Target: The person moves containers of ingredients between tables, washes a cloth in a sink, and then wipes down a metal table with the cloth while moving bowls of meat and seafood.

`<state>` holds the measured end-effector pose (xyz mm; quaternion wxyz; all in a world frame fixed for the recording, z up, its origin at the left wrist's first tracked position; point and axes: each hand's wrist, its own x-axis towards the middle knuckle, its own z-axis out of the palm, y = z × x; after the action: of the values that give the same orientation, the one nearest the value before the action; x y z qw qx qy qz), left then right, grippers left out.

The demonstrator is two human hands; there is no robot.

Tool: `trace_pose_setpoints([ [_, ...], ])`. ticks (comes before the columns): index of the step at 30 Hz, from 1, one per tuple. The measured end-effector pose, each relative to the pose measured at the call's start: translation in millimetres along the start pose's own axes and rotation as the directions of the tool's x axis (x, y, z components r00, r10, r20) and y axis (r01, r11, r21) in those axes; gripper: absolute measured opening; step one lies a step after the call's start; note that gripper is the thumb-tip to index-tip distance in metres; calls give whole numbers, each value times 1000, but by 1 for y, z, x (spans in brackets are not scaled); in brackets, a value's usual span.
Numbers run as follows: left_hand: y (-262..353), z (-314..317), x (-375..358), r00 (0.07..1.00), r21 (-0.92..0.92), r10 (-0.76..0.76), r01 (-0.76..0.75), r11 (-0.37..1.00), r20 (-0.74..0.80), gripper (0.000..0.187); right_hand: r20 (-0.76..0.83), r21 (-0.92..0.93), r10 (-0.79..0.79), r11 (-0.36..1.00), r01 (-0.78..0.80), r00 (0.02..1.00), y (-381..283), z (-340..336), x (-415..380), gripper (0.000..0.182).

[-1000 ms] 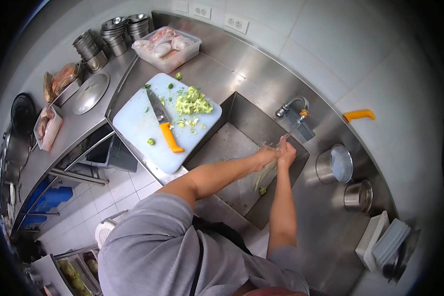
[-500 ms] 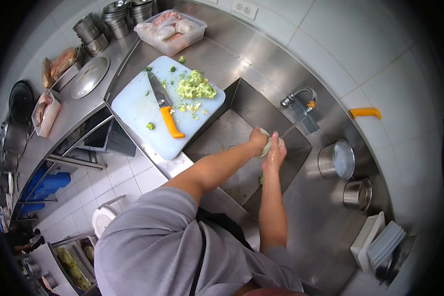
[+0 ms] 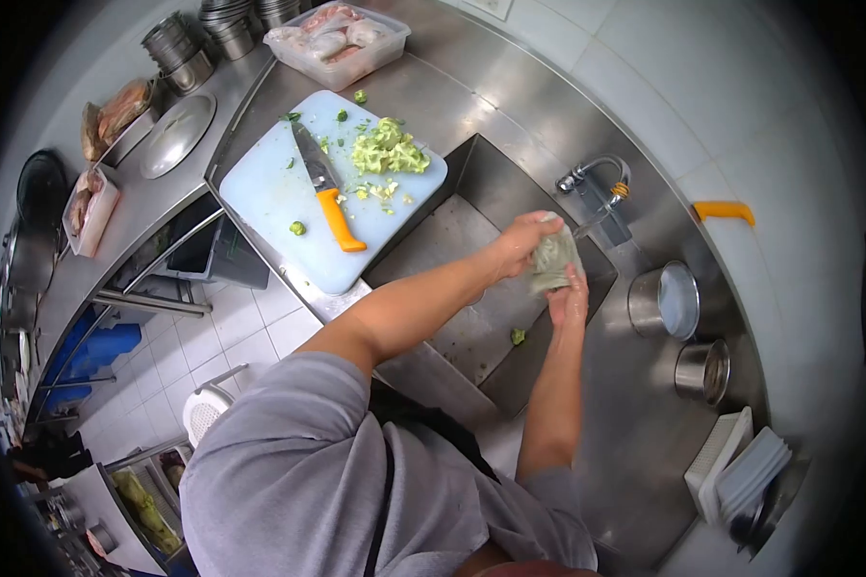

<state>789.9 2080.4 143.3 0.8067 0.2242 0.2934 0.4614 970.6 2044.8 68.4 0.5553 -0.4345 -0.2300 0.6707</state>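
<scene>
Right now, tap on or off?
On: a thin stream of water runs from the tap toward the pale cloth between left hand and right hand.

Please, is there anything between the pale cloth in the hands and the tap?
Nothing solid that I can see: the left hand and right hand hold the pale cloth, and only a stream of water crosses the gap to the tap.

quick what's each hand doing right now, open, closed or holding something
Left hand: closed, holding a pale cloth.
Right hand: closed, holding the same pale cloth.
</scene>
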Motion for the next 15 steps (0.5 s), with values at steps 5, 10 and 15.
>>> trace_pose_setpoints([
  [5, -43, -22, 26, 932, 187, 49, 20, 982, -360, 16, -186, -90, -209, 977, 195, 960, 16, 74, -14, 30],
  [10, -90, -69, 40, 989, 592, 146, -121, 797, 5, 21, -262, -721, -566, 653, 231, 782, 30, 83, 7, 38],
  [15, -43, -39, -10, 957, 549, -238, 290, 784, -166, 25, -171, -909, -359, 416, -6, 918, -14, 65, 20, 25],
])
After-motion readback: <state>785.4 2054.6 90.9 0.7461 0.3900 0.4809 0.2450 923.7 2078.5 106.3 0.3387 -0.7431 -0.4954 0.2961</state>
